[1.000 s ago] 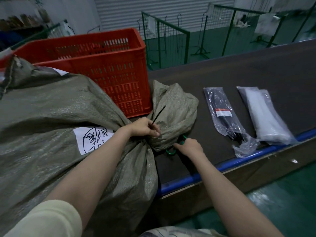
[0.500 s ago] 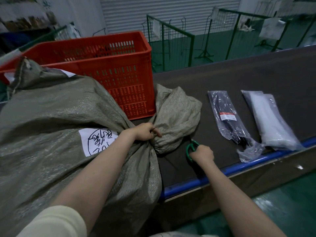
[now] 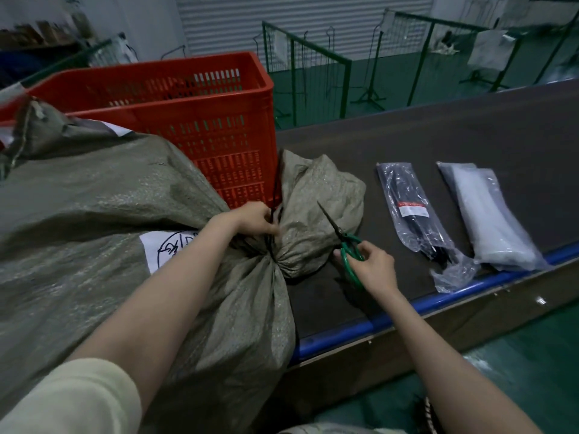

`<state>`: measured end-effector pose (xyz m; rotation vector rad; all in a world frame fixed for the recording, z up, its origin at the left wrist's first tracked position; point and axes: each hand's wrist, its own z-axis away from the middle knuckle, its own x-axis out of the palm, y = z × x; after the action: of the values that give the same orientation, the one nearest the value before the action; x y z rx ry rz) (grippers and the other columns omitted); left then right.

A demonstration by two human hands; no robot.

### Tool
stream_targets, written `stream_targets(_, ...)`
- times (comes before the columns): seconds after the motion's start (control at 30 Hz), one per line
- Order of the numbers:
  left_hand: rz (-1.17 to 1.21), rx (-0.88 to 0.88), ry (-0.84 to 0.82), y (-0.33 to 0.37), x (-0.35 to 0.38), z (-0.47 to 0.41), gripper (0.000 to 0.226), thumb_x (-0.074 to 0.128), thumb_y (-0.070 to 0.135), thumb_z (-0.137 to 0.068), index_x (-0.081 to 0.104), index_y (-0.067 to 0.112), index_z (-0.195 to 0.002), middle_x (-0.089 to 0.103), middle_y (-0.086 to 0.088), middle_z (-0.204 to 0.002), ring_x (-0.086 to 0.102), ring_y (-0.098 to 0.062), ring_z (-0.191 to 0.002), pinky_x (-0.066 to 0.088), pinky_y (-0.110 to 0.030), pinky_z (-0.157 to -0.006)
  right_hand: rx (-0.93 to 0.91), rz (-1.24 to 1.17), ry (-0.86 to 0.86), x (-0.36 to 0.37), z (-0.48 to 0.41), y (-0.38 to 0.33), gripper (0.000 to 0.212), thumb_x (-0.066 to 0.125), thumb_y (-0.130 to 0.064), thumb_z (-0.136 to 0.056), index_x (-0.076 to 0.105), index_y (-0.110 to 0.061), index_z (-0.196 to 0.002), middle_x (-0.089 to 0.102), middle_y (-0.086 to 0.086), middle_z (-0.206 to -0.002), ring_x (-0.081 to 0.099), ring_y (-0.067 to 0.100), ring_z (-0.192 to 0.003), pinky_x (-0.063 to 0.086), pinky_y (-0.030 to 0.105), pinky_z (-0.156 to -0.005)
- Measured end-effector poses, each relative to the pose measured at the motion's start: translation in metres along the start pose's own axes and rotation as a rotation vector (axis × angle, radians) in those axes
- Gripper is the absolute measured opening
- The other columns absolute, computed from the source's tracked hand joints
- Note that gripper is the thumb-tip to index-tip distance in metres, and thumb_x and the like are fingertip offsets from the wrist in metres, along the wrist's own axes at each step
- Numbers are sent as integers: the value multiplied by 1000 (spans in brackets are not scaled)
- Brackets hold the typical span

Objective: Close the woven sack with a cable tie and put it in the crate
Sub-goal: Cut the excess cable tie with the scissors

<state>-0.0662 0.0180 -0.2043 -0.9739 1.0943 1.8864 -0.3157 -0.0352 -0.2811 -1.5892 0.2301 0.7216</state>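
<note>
The woven sack [image 3: 94, 214] lies on its side on the worktop [image 3: 438, 145], its neck gathered and cinched by a black cable tie [image 3: 275, 195]. The loose tail of the tie stands nearly upright from the neck, along the front of the red crate [image 3: 203, 120], which stands just behind the sack. The left hand [image 3: 253, 220] is clenched around the neck and the base of the tie. The right hand [image 3: 369, 264] grasps green-handled scissors [image 3: 341, 236], held just to the right of the bunched sack mouth. The blades are seen closed or nearly closed and point up and to the left, towards the tail. The tail lies up and left of the scissors, so the coming cut, as it is judged, asks the blades to be brought across the bunched fabric to meet the tail crosswise near the lock. The right hand is the nearer free one. Two plastic packs of ties [image 3: 413, 211] lie well apart to the right.
</note>
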Motion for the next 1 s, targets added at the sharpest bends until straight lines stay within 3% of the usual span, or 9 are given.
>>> stream_targets(0.1,28,-28,81,-2,-17,7,35,61,37,-86,69,8,-104,66,-5,-109,60,-22,-104,44,-28,-84,-96,99,-141,-5,-6,-6,35,72,-51,-70,66,-19,-82,67,0,-76,58,11,-76,40,23,-65)
stream_targets(0.27,33,-31,77,-5,-23,13,40,64,40,-83,70,3,-99,70,-12,-108,63,-26,-100,48,-37,-84,-254,437,-366,-5,-25,-21,55,65,-65,-64,65,-20,-95,62,-2,-76,64,21,-79,42,24,-65)
stream_targets(0.47,51,26,70,3,-22,20,26,68,36,-81,69,11,-88,67,-2,-90,57,-7,-73,40,-16,-57,-371,607,-479,-1,-39,-42,71,62,-70,-63,62,-22,-115,69,3,-114,63,24,-108,49,29,-84)
stream_targets(0.6,34,52,45,8,-20,18,33,69,36,-79,71,6,-91,70,-5,-93,65,-17,-88,51,-26,-73,-424,629,-517,8,-40,-54,73,56,-74,-63,59,-28,-120,67,1,-120,61,23,-112,48,31,-87)
stream_targets(0.7,17,94,56,12,-20,18,25,70,29,-81,72,7,-92,70,-5,-99,63,-17,-95,51,-30,-86,-432,635,-572,13,-39,-59,79,51,-79,-61,58,-28,-121,65,2,-121,60,24,-114,49,33,-92)
stream_targets(0.8,24,120,61,15,-19,17,14,69,24,-81,73,11,-87,69,1,-93,60,-9,-89,48,-23,-82,-435,666,-584,16,-40,-59,89,43,-85,-53,61,-23,-115,68,3,-117,61,25,-109,51,35,-90)
stream_targets(1.0,45,109,67,13,-16,11,11,71,24,-80,72,13,-82,71,-2,-94,63,-11,-82,55,-30,-84,-481,708,-565,18,-41,-64,67,53,-74,-68,61,-23,-111,67,5,-116,60,27,-110,47,34,-89)
